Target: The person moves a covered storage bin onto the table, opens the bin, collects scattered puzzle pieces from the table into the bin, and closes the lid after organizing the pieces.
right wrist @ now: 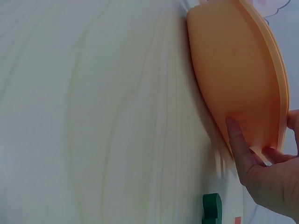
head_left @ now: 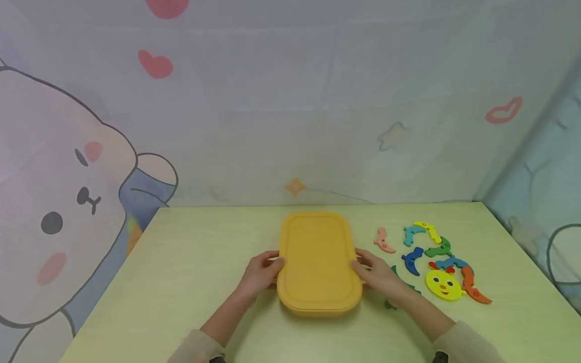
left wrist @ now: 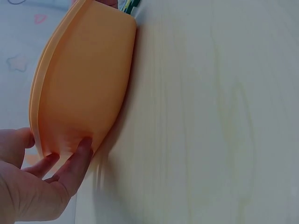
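Note:
A yellow-orange lidded box (head_left: 319, 259), rectangular with rounded corners, stands in the middle of the table with its lid on. My left hand (head_left: 262, 275) grips its left side, thumb on the lid's edge and fingers against the side wall. On the opposite side my right hand (head_left: 378, 275) holds it the same way. In the left wrist view the fingers (left wrist: 77, 163) press the box wall (left wrist: 88, 70) below the rim. The right wrist view has the fingers (right wrist: 240, 142) on the other wall (right wrist: 233, 70). The inside of the box is hidden by the lid.
Right of the box lie several colourful puzzle pieces, among them a yellow smiling face (head_left: 444, 285), an orange piece (head_left: 474, 287), a dark blue piece (head_left: 412, 261) and a pink piece (head_left: 384, 240). A green piece (right wrist: 212, 207) lies near my right hand. A printed cloth (head_left: 290, 101) hangs behind the table.

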`<state>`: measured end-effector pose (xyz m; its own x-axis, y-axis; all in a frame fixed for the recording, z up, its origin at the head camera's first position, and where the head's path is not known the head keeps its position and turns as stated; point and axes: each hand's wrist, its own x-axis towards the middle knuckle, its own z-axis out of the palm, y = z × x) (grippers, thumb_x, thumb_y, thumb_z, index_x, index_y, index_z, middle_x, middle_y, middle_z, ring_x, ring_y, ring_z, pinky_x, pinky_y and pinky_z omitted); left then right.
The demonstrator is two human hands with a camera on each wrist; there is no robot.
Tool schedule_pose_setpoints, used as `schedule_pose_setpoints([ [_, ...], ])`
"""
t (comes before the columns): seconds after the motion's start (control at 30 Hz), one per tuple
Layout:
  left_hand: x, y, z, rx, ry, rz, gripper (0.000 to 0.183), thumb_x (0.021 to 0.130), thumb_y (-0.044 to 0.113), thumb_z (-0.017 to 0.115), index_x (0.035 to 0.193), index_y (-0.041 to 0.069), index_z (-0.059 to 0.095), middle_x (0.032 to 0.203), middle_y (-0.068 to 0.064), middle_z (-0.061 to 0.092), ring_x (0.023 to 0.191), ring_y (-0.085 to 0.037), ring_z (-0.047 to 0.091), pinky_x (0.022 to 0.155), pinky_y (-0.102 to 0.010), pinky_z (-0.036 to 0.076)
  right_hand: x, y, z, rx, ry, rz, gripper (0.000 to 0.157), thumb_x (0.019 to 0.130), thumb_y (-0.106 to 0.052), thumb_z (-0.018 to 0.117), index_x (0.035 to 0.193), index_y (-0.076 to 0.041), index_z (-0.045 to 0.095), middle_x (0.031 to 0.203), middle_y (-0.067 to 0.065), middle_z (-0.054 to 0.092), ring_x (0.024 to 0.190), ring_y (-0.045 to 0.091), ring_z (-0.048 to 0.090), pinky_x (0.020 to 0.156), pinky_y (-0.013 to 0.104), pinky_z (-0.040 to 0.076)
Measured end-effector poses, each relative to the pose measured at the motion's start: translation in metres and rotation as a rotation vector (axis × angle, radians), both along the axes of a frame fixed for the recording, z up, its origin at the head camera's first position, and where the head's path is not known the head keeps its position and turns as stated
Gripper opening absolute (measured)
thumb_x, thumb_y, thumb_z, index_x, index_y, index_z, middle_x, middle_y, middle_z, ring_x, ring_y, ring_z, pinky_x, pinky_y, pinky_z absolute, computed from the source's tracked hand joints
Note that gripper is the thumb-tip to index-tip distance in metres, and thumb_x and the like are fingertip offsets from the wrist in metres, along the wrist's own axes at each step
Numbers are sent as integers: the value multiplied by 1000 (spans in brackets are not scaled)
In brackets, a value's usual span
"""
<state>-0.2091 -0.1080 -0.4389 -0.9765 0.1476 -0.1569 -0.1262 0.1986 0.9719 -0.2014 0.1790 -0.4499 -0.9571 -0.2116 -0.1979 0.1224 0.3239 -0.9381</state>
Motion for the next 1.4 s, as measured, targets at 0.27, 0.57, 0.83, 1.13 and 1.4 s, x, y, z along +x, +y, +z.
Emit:
schedule_pose_setpoints([
  [0.27, 0, 5, 0, -9, 11, -8, 45, 91, 24, 54, 128, -1, 49, 104, -18, 63, 73, -17, 65, 62, -34, 57, 1, 5, 0, -23, -8, 6, 64, 92, -40, 52, 143, -10, 29, 137, 21, 41, 107, 25, 56, 77, 35, 55],
  [0.57, 0, 5, 0, -32, 25, -4, 45, 92, 25, 54, 128, -1, 49, 103, -17, 63, 73, -16, 64, 61, -34, 57, 3, 5, -1, -39, 1, 7, 64, 92, -41, 51, 143, -9, 28, 137, 21, 39, 108, 25, 55, 75, 35, 55],
  [0.83, 1, 4, -3, -60, 61, -31, 47, 92, 27, 54, 129, -1, 49, 104, -18, 62, 74, -17, 64, 61, -34, 57, 3, 4, -6, -34, -14, -38, 65, 90, -47, 52, 141, -12, 33, 135, 15, 44, 105, 21, 56, 76, 33, 54],
  [1.13, 2, 1, -6, -289, 259, -1, 45, 90, 32, 59, 128, 8, 53, 118, -13, 59, 91, -23, 63, 67, -29, 55, 4, 3, -6, 37, 14, -67, 68, 89, -50, 51, 143, -14, 30, 140, 19, 38, 119, 33, 48, 80, 35, 54],
  [1.4, 4, -2, 2, -480, 577, -22, 43, 86, 24, 64, 125, 9, 54, 124, -7, 56, 110, -28, 55, 85, -41, 50, 7, 7, 13, 235, 251, -63, 62, 91, -42, 53, 142, -15, 32, 143, 12, 38, 122, 33, 46, 91, 43, 49],
])
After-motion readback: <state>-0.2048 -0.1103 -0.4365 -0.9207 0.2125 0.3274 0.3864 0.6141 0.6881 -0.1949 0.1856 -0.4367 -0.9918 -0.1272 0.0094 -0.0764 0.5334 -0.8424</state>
